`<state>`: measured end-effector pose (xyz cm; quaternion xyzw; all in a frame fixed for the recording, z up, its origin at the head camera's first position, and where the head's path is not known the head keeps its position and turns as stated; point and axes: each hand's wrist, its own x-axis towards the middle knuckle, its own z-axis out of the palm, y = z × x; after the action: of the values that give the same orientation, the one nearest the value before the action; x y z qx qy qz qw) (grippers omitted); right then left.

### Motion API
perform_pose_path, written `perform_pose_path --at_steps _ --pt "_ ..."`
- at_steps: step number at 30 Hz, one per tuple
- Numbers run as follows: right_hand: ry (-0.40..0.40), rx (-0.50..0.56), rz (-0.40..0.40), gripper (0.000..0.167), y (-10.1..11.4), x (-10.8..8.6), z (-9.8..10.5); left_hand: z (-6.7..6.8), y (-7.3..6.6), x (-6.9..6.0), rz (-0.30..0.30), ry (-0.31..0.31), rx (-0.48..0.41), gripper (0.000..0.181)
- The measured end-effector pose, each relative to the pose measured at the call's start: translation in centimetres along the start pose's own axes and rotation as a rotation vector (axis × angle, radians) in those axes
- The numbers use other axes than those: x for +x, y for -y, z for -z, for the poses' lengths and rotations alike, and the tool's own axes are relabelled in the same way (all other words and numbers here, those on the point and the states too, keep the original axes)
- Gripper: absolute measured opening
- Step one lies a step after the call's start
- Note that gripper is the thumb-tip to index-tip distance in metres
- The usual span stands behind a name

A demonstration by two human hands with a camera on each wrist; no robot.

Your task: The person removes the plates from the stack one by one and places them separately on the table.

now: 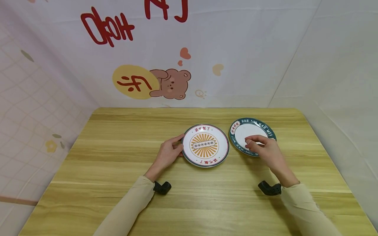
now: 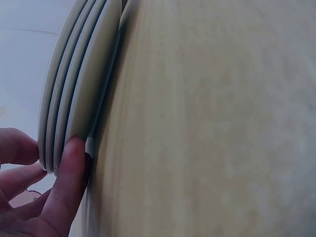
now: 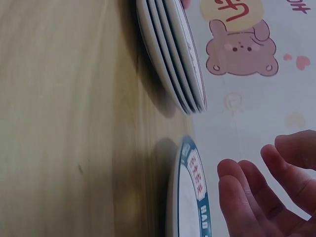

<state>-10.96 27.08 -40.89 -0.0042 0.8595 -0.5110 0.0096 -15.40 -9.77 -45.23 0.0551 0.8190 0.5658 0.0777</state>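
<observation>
A stack of several plates [image 1: 205,131] sits mid-table; the top one is white with a red-and-blue rim and an orange ray pattern. At its left edge, my left hand [image 1: 168,152] pinches the rim. The left wrist view shows its fingers [image 2: 69,175] on both sides of the stacked rims. To the right lies a white plate with a dark green lettered rim [image 1: 248,129]. My right hand [image 1: 268,154] hovers over that plate's near right part, fingers loosely bent. In the right wrist view those fingers [image 3: 237,202] are apart from the plate and hold nothing.
The wooden table [image 1: 200,203] ends at a white cloth backdrop [image 1: 245,42] printed with a bear and red characters. Similar cloth hangs along the left and right sides. A black wrist mount [image 1: 162,187] sticks out by each sleeve.
</observation>
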Motion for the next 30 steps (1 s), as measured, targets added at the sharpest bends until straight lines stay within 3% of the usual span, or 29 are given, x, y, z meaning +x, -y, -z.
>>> perform_pose_path --at_steps 12,30 --pt "0.063 0.112 -0.033 0.041 0.6 0.5 -3.0 0.0 0.1 0.0 -0.005 0.004 -0.001 0.050" --pt "0.076 0.102 -0.063 0.038 0.3 2.0 -5.1 0.0 0.2 -0.1 0.001 0.003 0.003 0.050"
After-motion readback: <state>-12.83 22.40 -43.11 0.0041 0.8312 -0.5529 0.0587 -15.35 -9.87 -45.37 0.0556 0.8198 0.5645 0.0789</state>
